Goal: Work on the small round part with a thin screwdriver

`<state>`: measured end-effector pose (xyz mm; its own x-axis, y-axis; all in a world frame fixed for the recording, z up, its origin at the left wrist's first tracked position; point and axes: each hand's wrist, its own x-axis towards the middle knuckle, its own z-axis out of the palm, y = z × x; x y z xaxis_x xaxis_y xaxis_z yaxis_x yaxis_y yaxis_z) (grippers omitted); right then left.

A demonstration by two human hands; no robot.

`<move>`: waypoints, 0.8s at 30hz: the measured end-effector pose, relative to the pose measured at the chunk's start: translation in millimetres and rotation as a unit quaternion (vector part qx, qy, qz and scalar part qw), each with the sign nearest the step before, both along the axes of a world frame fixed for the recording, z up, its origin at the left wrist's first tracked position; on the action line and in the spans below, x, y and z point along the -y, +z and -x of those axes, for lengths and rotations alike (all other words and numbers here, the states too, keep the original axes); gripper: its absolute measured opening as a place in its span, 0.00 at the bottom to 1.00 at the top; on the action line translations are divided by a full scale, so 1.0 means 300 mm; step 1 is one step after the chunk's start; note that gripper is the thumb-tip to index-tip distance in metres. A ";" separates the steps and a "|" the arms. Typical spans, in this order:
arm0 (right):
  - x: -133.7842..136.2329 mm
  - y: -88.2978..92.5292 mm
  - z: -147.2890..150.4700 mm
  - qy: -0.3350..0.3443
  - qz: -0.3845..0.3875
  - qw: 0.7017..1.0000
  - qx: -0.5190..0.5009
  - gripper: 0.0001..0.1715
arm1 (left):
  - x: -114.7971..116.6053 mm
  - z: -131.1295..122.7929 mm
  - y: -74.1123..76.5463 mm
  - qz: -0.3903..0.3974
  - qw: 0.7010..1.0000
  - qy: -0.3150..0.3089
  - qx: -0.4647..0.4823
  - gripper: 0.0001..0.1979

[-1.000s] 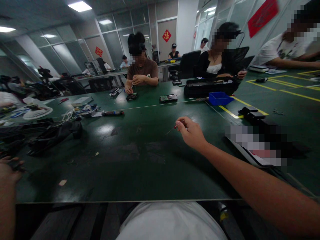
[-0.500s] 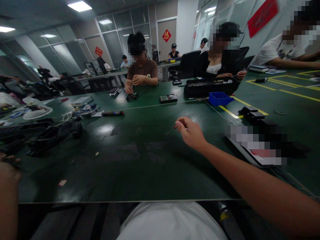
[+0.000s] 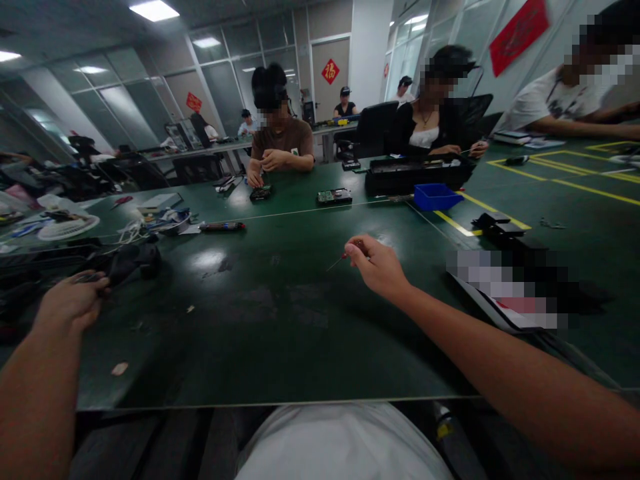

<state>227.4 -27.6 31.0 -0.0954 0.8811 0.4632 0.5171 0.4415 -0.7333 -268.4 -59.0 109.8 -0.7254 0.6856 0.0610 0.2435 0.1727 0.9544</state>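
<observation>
My right hand (image 3: 377, 267) is closed over the middle of the green table (image 3: 280, 360). It pinches a thin screwdriver (image 3: 336, 263), whose reddish handle is mostly hidden by the fingers and whose slim shaft points down to the left. At the left side my left hand (image 3: 73, 300) is raised above the table, its fingers curled around something dark that I cannot make out. Just beyond that hand lies a black bag-like item (image 3: 133, 260).
Ahead lie a dark pen-shaped tool (image 3: 223, 227), an opened circuit-board device (image 3: 334, 196) and a blue bin (image 3: 437, 197). Black parts (image 3: 500, 227) and a blurred-out sheet (image 3: 470, 293) lie at right. A white round basket (image 3: 67, 227) stands at left. Co-workers sit across the table.
My left hand has come further into view from the left edge, moving right and up over the table. My right hand still holds the screwdriver in nearly the same place.
</observation>
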 end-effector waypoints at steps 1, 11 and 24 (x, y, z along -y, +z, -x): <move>0.000 0.000 0.001 0.001 0.003 1.000 0.002 0.14 | -0.018 -0.016 -0.012 0.001 0.999 -0.018 0.030 0.10; -0.009 -0.027 -0.003 0.016 -0.002 0.999 -0.031 0.14 | -0.129 -0.522 -0.103 -0.014 0.923 -0.372 0.098 0.24; 0.018 0.004 -0.003 0.023 -0.002 0.992 -0.121 0.16 | -0.150 -0.962 -0.301 -0.064 0.836 -0.515 -0.179 0.18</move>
<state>228.3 -33.0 32.1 -0.0204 0.8761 0.4817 0.3057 0.4642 -0.8313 20.3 -13.9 19.4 0.3257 0.9068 0.2676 0.4739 -0.4015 0.7837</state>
